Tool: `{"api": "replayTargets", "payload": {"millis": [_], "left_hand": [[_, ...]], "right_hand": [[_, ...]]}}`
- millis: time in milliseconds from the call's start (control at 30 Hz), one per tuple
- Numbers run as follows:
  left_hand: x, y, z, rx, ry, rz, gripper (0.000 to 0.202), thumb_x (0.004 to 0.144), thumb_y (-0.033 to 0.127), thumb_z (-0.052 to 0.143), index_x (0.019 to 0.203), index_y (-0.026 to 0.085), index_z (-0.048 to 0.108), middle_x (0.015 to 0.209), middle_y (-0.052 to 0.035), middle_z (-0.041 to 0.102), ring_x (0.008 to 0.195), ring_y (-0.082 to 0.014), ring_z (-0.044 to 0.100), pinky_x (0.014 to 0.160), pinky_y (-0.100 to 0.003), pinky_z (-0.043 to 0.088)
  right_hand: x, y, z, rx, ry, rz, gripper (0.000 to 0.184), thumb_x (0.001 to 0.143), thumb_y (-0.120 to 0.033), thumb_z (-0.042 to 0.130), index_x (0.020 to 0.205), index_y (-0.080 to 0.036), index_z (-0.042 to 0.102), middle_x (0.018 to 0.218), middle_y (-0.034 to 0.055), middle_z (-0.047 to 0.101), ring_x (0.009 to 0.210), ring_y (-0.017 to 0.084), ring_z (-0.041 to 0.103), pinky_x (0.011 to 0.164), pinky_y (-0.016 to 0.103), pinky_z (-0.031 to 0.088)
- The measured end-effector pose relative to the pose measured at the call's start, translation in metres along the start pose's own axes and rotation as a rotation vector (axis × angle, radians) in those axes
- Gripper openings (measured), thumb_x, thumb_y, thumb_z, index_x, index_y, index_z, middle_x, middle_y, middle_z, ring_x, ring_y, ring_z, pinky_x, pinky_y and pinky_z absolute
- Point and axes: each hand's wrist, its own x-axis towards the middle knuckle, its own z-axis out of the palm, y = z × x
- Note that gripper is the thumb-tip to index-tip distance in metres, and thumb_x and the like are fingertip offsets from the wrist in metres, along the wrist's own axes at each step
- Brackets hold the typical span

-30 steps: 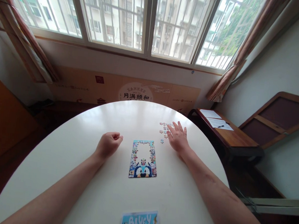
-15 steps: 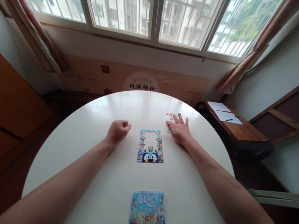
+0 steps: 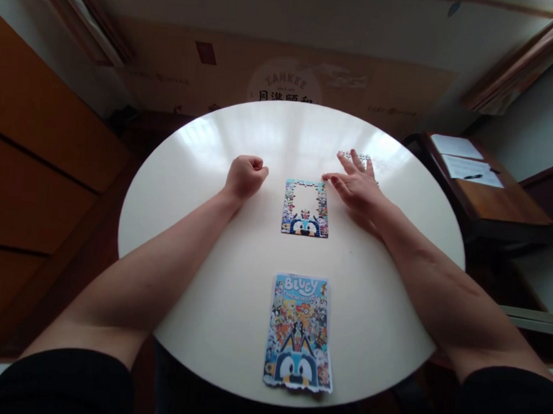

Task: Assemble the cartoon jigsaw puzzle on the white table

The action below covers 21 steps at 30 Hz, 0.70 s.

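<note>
A partly built jigsaw puzzle [image 3: 306, 207] lies in the middle of the round white table [image 3: 213, 165]; its border is joined and its centre is bare. My left hand [image 3: 245, 176] rests on the table as a closed fist, left of the puzzle, with nothing visible in it. My right hand [image 3: 357, 182] lies flat with fingers spread just right of the puzzle, its fingertips reaching the loose puzzle pieces [image 3: 354, 157]. A colourful Bluey picture sheet [image 3: 299, 330] lies at the near table edge.
A wooden side table [image 3: 496, 205] with papers [image 3: 466, 165] and a pen stands at the right. Wooden panels [image 3: 31, 148] fill the left. A large printed cardboard [image 3: 284, 82] leans on the far wall under the window.
The camera has tilted down, so the window has left the view and the whole Bluey sheet shows. My right hand has drawn back slightly from the loose pieces towards the puzzle. The left fist stays put.
</note>
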Motion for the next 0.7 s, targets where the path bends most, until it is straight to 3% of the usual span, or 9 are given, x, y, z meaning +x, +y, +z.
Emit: {"api": "replayTargets", "payload": {"millis": [267,433,700], "left_hand": [[0.000,0.000,0.001,-0.013,-0.012,0.003,0.044,0.074,0.010,0.060,0.057,0.023,0.022,0.061,0.0039,0.016,0.063,-0.0110,0.018,0.059,-0.032,0.017],[0.001,-0.001,0.002,-0.013,-0.010,0.008,0.044,0.075,0.013,0.061,0.057,0.023,0.022,0.061,0.0043,0.016,0.062,-0.0105,0.017,0.059,-0.031,0.017],[-0.001,0.004,-0.005,0.121,-0.033,0.032,0.045,0.079,0.022,0.059,0.055,0.023,0.022,0.056,0.0052,0.019,0.056,-0.0111,0.020,0.057,-0.031,0.022]], "right_hand": [[-0.003,-0.002,-0.001,0.065,0.041,-0.013,0.036,0.106,-0.038,0.044,0.104,-0.022,0.077,0.164,0.0004,0.036,0.157,0.039,0.012,0.121,0.071,0.012],[-0.004,-0.007,-0.001,0.057,0.073,0.007,0.024,0.099,-0.035,0.058,0.113,-0.023,0.075,0.165,0.0008,0.035,0.156,0.041,0.014,0.121,0.072,0.012],[-0.001,0.005,-0.006,-0.009,0.236,0.163,0.036,0.093,-0.017,0.050,0.119,-0.027,0.074,0.157,0.0054,0.048,0.154,0.038,0.025,0.118,0.071,0.022]]}}
